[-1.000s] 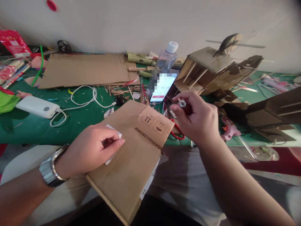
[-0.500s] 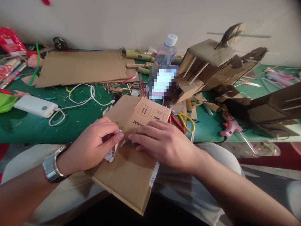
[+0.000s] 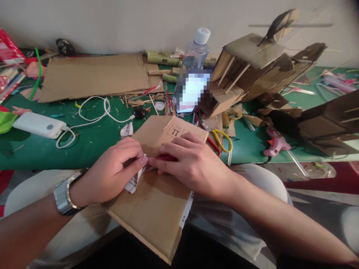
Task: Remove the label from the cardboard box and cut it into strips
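A brown cardboard piece (image 3: 157, 209) with printed handling marks lies across my lap and reaches up over the table edge. My left hand (image 3: 119, 170), wearing a metal watch, pinches a torn white printed label (image 3: 132, 184) between thumb and fingers at the cardboard's left side. My right hand (image 3: 190, 162) rests on the cardboard with its fingers curled over a red thing (image 3: 167, 157), mostly hidden beneath them. Its index fingertip comes close to my left thumb at the label. Another white label runs along the cardboard's right edge.
A white power bank (image 3: 39, 125) with a cable lies left on the green table. Behind are a flat cardboard sheet (image 3: 95, 76), a plastic bottle (image 3: 198, 52) and a blurred lit screen (image 3: 193, 91). Cardboard structures (image 3: 252, 52) and a pink glue gun (image 3: 276, 144) stand right.
My right fingers have shifted left toward my left thumb, and red now shows under them. The cardboard has slid slightly right, uncovering a white label scrap on the table. The view tilts a little lower.
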`<move>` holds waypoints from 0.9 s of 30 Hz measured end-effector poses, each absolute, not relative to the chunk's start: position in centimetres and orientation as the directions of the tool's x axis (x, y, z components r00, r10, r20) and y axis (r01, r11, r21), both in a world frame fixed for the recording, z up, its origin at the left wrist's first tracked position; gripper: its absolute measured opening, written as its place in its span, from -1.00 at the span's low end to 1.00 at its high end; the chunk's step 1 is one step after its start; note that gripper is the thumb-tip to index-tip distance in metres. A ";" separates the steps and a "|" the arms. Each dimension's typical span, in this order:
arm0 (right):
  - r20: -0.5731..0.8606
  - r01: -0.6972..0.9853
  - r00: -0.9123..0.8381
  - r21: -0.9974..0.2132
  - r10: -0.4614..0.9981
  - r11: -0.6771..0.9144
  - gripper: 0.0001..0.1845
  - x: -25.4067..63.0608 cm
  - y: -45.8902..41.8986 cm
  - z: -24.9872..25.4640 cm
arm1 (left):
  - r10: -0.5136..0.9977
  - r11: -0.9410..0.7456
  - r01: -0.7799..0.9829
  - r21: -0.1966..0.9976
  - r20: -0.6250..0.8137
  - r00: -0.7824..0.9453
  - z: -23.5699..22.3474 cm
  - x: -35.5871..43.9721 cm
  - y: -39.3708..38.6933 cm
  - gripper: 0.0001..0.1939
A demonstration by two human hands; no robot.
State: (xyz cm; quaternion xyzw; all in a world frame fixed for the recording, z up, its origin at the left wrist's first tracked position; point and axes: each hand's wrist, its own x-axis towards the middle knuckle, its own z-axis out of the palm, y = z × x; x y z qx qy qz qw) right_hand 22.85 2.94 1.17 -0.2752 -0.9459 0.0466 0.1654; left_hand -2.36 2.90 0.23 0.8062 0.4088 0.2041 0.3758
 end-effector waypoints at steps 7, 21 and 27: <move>0.300 0.549 -0.763 -0.167 0.573 0.819 -0.68 22.6 2.8 0.5 | 0.823 -0.383 0.511 0.769 0.033 0.567 0.0 -2.3 3.0 -0.65; 0.347 0.641 -0.654 -0.220 0.673 0.736 -0.65 22.0 2.9 -0.5 | 0.845 -0.386 0.513 0.767 0.071 0.530 0.3 -2.6 2.8 -0.64; 0.355 0.661 -0.626 -0.232 0.694 0.714 -0.64 21.9 2.9 -0.7 | 0.851 -0.390 0.513 0.764 0.087 0.518 0.3 -2.5 2.8 -0.63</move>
